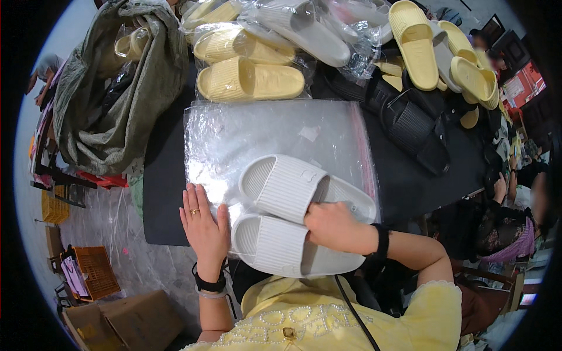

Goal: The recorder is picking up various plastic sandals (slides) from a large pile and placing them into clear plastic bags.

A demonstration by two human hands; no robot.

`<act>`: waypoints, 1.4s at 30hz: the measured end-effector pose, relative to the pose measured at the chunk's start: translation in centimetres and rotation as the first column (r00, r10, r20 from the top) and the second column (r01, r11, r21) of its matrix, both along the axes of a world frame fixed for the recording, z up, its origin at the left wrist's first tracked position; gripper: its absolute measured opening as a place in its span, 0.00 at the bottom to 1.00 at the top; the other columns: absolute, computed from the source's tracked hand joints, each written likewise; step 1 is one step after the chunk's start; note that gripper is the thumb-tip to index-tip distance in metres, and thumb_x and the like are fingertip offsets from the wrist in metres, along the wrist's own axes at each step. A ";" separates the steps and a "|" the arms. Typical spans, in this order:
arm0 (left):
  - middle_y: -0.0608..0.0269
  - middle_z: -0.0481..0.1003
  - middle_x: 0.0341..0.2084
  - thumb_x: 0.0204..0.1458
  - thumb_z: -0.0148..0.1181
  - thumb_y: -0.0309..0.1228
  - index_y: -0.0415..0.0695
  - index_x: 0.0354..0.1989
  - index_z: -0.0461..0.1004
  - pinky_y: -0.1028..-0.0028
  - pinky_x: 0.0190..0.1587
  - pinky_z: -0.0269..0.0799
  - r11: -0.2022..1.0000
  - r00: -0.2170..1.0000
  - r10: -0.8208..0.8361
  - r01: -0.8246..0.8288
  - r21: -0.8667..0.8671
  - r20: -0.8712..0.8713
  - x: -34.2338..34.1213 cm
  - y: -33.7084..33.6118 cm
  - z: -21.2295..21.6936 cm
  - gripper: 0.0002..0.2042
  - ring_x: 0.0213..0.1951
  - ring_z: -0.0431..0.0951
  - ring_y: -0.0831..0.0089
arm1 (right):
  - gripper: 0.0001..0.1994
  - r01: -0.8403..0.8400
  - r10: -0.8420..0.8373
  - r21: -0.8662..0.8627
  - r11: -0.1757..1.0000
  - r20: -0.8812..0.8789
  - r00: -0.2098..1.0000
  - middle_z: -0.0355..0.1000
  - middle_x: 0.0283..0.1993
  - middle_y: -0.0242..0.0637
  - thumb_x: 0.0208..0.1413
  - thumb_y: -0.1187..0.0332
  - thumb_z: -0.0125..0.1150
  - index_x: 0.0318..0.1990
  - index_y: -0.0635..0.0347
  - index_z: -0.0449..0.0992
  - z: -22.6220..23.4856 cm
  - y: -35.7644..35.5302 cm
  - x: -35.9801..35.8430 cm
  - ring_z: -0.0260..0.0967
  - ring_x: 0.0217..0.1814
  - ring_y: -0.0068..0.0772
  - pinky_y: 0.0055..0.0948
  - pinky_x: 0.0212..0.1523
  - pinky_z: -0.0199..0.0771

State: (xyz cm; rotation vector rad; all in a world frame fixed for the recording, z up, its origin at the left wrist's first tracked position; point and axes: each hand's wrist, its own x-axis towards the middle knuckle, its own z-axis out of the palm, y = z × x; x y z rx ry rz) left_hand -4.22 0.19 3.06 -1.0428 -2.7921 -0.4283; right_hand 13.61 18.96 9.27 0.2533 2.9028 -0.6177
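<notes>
Two white slide sandals lie side by side before me, toes to the left: the far white slide (287, 184) and the near white slide (272, 245). My right hand (333, 225) is closed round their inner edges where the two meet, with its fingertips hidden inside the straps. Under the slides is a stack of clear plastic bags (246, 128) with a pink strip along the right side. My left hand (205, 225) lies flat on the left edge of the bags, fingers stretched out, holding nothing.
Yellow slides in clear bags (252, 79) line the table's far side. Loose yellow slides (413, 44) and black slides (413, 128) are piled at the right. A grey-green sack (117, 105) stands at the far left. Cardboard boxes (126, 322) and an orange crate (96, 272) sit on the floor. Other people are at the right.
</notes>
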 end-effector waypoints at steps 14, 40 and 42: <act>0.49 0.52 0.65 0.56 0.48 0.43 0.40 0.65 0.53 0.55 0.66 0.44 1.000 0.997 -0.013 0.013 -0.010 0.082 -0.3 -0.2 0.9 0.30 0.67 0.49 0.55 | 0.10 0.570 -0.565 0.172 0.804 -0.079 0.821 0.70 0.36 0.56 0.42 0.69 0.59 0.31 0.68 0.75 -0.7 8.6 9.7 0.69 0.35 0.60 0.49 0.38 0.70; 0.54 0.52 0.66 0.55 0.48 0.41 0.43 0.64 0.58 0.55 0.66 0.42 0.998 0.997 -0.065 0.064 0.029 0.049 0.1 0.6 0.4 0.28 0.68 0.49 0.57 | 0.14 0.413 -0.412 0.180 0.893 -0.045 0.910 0.69 0.46 0.53 0.49 0.65 0.55 0.38 0.66 0.75 -1.3 10.0 -3.5 0.71 0.41 0.56 0.49 0.43 0.72; 0.54 0.52 0.66 0.56 0.47 0.41 0.43 0.64 0.58 0.55 0.66 0.42 0.997 0.996 -0.069 0.067 0.030 0.054 0.1 0.7 0.6 0.28 0.68 0.49 0.57 | 0.14 0.533 -0.527 0.203 0.821 -0.084 0.845 0.68 0.47 0.53 0.50 0.65 0.55 0.39 0.66 0.74 -1.4 11.6 -1.2 0.70 0.42 0.59 0.50 0.44 0.70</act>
